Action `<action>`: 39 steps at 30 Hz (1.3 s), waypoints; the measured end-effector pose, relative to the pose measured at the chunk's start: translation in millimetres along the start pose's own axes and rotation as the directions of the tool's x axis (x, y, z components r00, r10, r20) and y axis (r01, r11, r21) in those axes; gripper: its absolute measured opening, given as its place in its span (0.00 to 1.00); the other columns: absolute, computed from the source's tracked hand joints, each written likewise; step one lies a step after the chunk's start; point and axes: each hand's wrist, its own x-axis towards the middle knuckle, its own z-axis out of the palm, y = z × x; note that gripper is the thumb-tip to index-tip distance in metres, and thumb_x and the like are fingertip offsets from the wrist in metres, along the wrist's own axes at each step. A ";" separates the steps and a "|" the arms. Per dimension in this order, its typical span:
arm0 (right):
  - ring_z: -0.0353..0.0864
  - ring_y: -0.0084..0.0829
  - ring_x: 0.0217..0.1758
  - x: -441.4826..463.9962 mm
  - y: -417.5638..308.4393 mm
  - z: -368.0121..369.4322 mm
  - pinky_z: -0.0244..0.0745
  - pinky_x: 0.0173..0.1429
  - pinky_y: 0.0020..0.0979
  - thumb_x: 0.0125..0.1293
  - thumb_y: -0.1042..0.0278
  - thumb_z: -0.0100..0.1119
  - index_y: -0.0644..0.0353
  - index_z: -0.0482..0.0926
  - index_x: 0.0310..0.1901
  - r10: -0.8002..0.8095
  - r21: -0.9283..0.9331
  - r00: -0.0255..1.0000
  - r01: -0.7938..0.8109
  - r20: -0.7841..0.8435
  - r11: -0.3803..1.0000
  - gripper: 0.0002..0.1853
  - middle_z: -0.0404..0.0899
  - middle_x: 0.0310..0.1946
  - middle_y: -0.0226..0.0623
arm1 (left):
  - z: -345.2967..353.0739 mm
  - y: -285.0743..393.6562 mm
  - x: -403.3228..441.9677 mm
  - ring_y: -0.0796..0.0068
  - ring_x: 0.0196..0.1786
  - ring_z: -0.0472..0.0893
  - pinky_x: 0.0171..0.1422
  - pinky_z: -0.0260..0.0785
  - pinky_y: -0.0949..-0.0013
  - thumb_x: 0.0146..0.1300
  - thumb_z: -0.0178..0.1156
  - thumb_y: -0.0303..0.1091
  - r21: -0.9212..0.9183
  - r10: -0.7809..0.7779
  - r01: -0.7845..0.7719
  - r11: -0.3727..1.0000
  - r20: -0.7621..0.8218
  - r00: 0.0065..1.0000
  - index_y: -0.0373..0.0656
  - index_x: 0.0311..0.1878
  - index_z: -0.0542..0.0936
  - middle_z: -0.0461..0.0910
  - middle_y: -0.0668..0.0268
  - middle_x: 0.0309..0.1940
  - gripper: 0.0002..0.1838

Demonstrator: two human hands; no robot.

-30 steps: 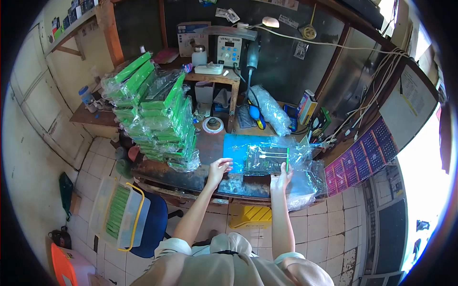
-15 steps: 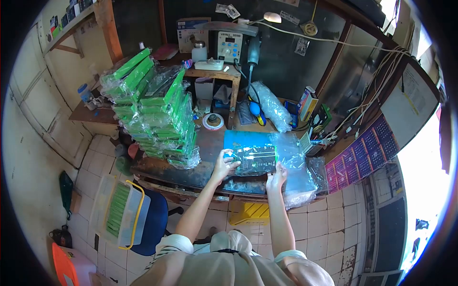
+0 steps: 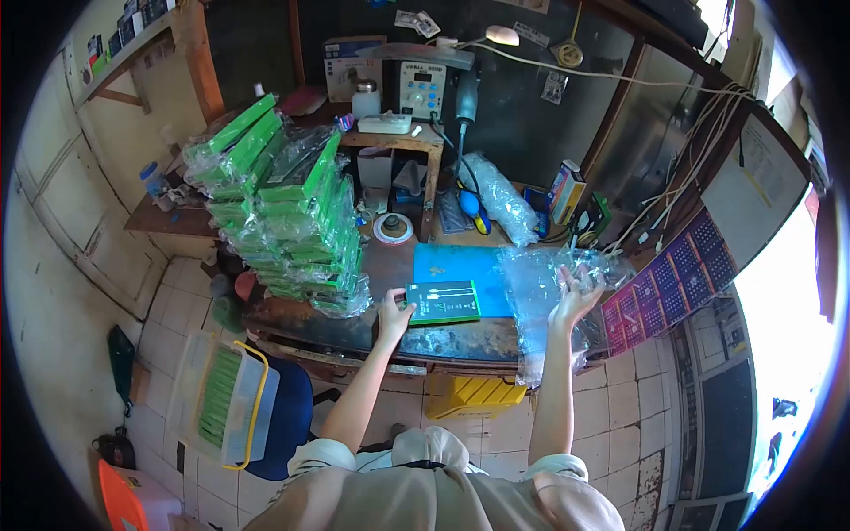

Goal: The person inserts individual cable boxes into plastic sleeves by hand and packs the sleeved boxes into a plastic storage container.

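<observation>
My left hand (image 3: pixel 394 316) grips the left end of a flat black box with green edges (image 3: pixel 444 302), which lies near the front of the desk, partly over a blue mat (image 3: pixel 482 273). My right hand (image 3: pixel 575 301) is over clear plastic bags (image 3: pixel 531 296) to the right of the mat. Its fingers are spread and touch the plastic; whether they pinch any of it is not clear. To the left of my left hand stands a tall stack of green-edged boxes in clear plastic (image 3: pixel 305 221).
Behind the mat lie a bubble-wrap roll (image 3: pixel 500 199) and a blue-yellow tool (image 3: pixel 474 211). A white round lid (image 3: pixel 392 229) is near the stack. A soldering station (image 3: pixel 422 89) stands on the shelf. Left of the chair is a clear bin (image 3: pixel 217 398); a yellow stool (image 3: pixel 474 396) is below the desk.
The black box has moved left and forward out from the plastic, with my left hand on its left end. My right hand has left the box and moved right onto the bags.
</observation>
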 end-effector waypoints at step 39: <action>0.78 0.27 0.41 18.6 100.3 -30.5 0.72 0.46 0.25 0.45 0.82 0.62 0.62 0.77 0.46 0.273 -0.477 0.756 0.058 0.595 0.877 0.22 0.80 0.39 0.36 | 163.7 97.6 46.3 0.79 0.37 0.74 0.42 0.66 0.74 0.55 0.50 0.24 -0.327 -0.068 0.300 0.896 0.567 0.821 0.36 0.41 0.75 0.77 0.65 0.33 0.10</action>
